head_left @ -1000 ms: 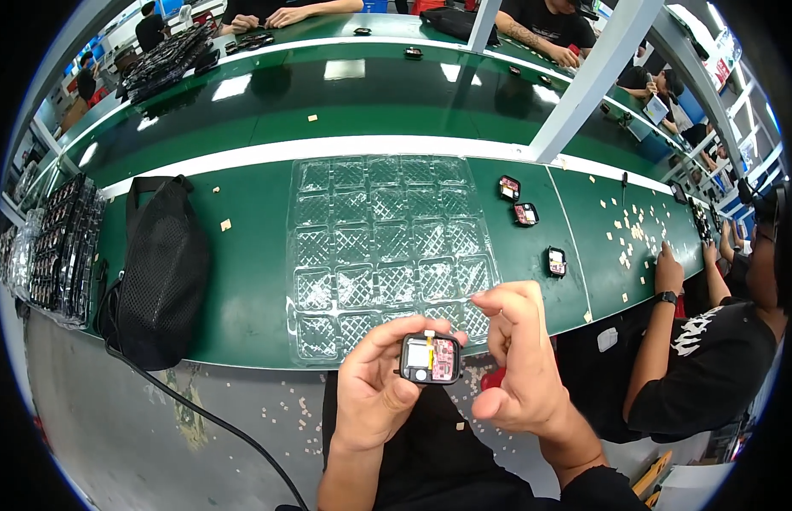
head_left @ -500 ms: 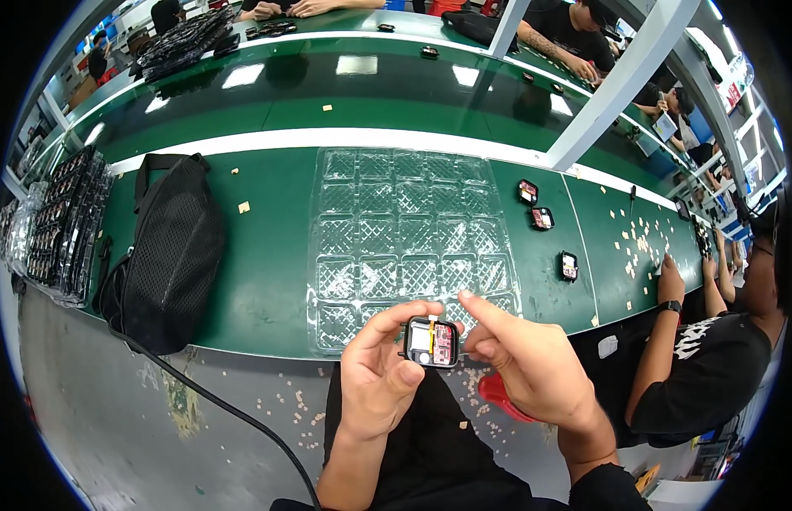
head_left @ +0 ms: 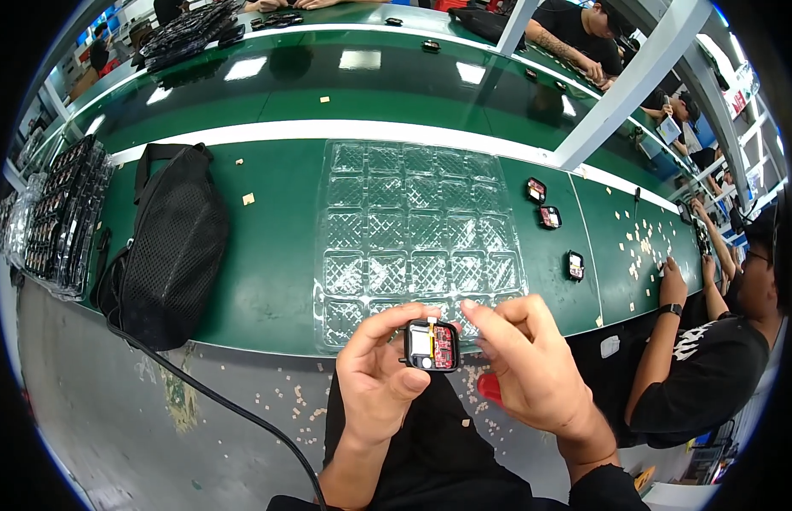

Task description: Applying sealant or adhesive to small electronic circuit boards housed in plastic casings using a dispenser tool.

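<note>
My left hand (head_left: 374, 375) holds a small black squarish electronic case (head_left: 432, 346) upright between thumb and fingers. It looks like an open smartwatch body, with a silver-white block, a yellow strip and a red circuit board showing inside. A small pale tab sticks up at its top edge. Just right of the case is my right hand (head_left: 541, 375), one digit stretched toward the case's upper corner and the others bent behind. Nothing shows in its grasp. Beneath and beyond both hands lies a clear plastic tray (head_left: 323, 247) with square pockets on the green table.
Similar open cases (head_left: 549, 217) lie right of the tray. At left are a black mesh bag (head_left: 178, 247), a cable (head_left: 234, 413) and stacked trays (head_left: 63, 213). Pale scraps (head_left: 643, 243) dot the table and floor. A co-worker (head_left: 711, 349) sits at right; a white post (head_left: 626, 85) rises ahead.
My right hand has drawn slightly away from the case's right edge, its fingers lifting and spreading. The left hand still holds the case in nearly the same place. The view has shifted slightly.
</note>
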A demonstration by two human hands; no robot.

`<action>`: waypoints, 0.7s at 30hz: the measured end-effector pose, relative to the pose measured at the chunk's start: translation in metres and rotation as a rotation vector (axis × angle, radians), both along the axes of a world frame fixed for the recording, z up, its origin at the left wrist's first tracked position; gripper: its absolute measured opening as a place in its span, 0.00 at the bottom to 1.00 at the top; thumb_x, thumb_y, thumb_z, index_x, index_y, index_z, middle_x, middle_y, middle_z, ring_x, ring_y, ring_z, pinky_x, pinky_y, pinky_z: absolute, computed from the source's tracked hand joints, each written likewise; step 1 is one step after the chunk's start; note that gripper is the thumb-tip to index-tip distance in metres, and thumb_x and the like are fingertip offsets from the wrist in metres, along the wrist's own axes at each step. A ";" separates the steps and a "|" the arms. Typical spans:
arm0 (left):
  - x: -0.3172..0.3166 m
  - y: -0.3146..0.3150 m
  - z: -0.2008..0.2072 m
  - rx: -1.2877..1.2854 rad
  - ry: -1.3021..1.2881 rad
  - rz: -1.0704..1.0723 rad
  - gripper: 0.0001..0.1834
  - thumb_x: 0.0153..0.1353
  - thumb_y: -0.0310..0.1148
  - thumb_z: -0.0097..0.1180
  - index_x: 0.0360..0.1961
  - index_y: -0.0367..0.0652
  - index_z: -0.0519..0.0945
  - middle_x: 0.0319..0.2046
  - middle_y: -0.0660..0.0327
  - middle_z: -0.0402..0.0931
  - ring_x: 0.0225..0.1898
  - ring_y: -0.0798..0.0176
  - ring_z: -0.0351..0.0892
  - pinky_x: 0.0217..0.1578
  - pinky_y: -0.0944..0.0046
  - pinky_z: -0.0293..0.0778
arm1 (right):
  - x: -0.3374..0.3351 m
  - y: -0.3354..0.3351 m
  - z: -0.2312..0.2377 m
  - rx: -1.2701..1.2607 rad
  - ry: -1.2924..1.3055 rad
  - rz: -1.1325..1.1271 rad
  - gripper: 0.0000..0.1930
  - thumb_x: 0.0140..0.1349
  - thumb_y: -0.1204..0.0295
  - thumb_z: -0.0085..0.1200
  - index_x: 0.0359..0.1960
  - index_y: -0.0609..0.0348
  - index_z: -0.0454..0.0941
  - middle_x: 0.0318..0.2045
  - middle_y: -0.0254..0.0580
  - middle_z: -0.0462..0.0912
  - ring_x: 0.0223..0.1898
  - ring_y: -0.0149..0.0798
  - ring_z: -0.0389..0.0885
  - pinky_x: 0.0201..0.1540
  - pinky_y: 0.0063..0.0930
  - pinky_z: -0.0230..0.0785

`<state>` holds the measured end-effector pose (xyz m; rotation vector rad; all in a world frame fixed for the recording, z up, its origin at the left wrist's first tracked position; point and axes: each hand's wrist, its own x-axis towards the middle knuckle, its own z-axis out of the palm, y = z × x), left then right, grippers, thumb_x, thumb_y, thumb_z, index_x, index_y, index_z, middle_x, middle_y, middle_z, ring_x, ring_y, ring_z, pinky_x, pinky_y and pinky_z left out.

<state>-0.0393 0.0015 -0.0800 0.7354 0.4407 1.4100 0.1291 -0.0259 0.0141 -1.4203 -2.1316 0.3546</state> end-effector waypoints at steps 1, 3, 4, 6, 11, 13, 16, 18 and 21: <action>-0.001 0.000 0.000 -0.002 0.002 0.006 0.43 0.55 0.50 0.76 0.60 0.30 0.72 0.54 0.47 0.76 0.53 0.50 0.83 0.49 0.51 0.87 | 0.000 0.001 -0.001 -0.002 0.002 0.006 0.24 0.58 0.85 0.61 0.59 0.67 0.76 0.36 0.47 0.76 0.32 0.47 0.80 0.33 0.33 0.77; -0.001 0.001 0.000 -0.001 0.003 0.011 0.43 0.55 0.50 0.76 0.60 0.30 0.72 0.55 0.47 0.76 0.53 0.53 0.83 0.54 0.49 0.84 | 0.003 0.003 -0.005 0.073 -0.132 0.077 0.21 0.55 0.82 0.66 0.52 0.64 0.80 0.33 0.41 0.80 0.25 0.42 0.78 0.28 0.29 0.75; -0.001 0.002 0.001 0.000 0.001 0.009 0.43 0.55 0.50 0.76 0.60 0.30 0.72 0.55 0.47 0.76 0.53 0.53 0.83 0.54 0.49 0.84 | 0.002 0.004 -0.009 0.073 -0.134 0.076 0.21 0.55 0.82 0.66 0.52 0.64 0.80 0.33 0.41 0.80 0.25 0.42 0.78 0.28 0.29 0.75; -0.001 0.002 0.002 0.000 0.006 -0.004 0.43 0.56 0.50 0.76 0.61 0.30 0.72 0.55 0.46 0.76 0.54 0.51 0.82 0.58 0.47 0.81 | -0.001 0.007 -0.021 0.387 -0.067 0.001 0.20 0.52 0.79 0.68 0.49 0.63 0.84 0.32 0.38 0.85 0.21 0.35 0.76 0.23 0.25 0.69; -0.004 0.003 0.001 -0.016 -0.018 -0.034 0.42 0.57 0.50 0.75 0.61 0.29 0.71 0.55 0.45 0.76 0.53 0.49 0.84 0.51 0.51 0.86 | 0.001 0.008 -0.027 0.592 -0.200 -0.034 0.16 0.49 0.79 0.66 0.42 0.63 0.86 0.35 0.42 0.87 0.23 0.31 0.75 0.22 0.23 0.64; -0.005 0.004 -0.002 -0.011 -0.014 -0.033 0.42 0.57 0.50 0.75 0.61 0.29 0.71 0.55 0.44 0.76 0.53 0.49 0.84 0.48 0.52 0.88 | 0.000 0.010 -0.028 0.628 -0.218 -0.037 0.14 0.48 0.79 0.66 0.40 0.63 0.86 0.35 0.41 0.87 0.23 0.31 0.75 0.22 0.23 0.64; -0.006 0.004 -0.005 0.009 0.004 -0.018 0.42 0.57 0.49 0.75 0.61 0.29 0.71 0.55 0.44 0.76 0.52 0.48 0.85 0.44 0.55 0.90 | 0.000 0.010 -0.030 0.665 -0.209 -0.028 0.16 0.47 0.80 0.66 0.41 0.63 0.86 0.35 0.41 0.87 0.23 0.31 0.74 0.23 0.23 0.65; -0.006 0.004 -0.002 -0.008 -0.004 -0.020 0.42 0.57 0.49 0.75 0.61 0.29 0.71 0.56 0.44 0.76 0.52 0.49 0.85 0.46 0.54 0.89 | 0.000 0.010 -0.031 0.659 -0.223 -0.030 0.16 0.48 0.80 0.66 0.42 0.63 0.86 0.35 0.41 0.87 0.23 0.31 0.75 0.24 0.24 0.65; -0.006 0.004 -0.001 -0.030 -0.018 -0.024 0.42 0.56 0.49 0.76 0.61 0.29 0.71 0.55 0.44 0.76 0.52 0.51 0.85 0.47 0.55 0.89 | 0.000 0.011 -0.030 0.656 -0.235 -0.036 0.17 0.47 0.80 0.65 0.42 0.64 0.86 0.35 0.41 0.86 0.23 0.31 0.76 0.23 0.23 0.65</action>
